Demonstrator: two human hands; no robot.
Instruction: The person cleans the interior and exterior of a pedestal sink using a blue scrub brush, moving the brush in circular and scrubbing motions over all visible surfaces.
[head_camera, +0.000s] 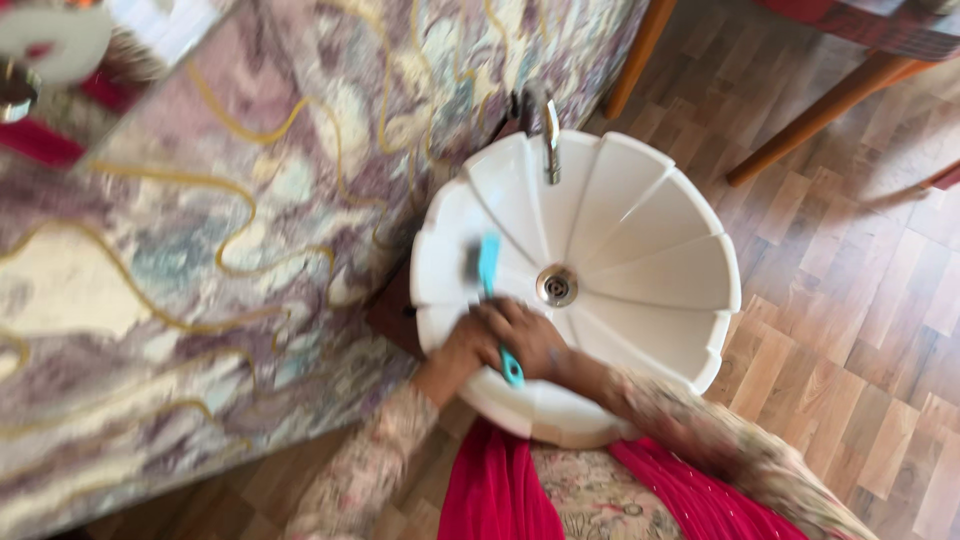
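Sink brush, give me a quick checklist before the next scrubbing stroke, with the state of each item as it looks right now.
1. Brush gripped: ok, right hand is closed on its teal handle.
2. Bristles against the sink: cannot tell, the head is blurred.
3. Left hand placed: ok, at the near rim beside the right hand.
4. Drain uncovered: ok, nothing lies on it.
5. Tap running: cannot tell, no stream is visible.
6. Bowl free of loose items: ok, only the brush is inside.

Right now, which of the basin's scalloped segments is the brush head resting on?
The brush lies on the segment at the left of the white basin, just left of the drain, opposite the bare right-hand segments. Both hands grip its teal handle.
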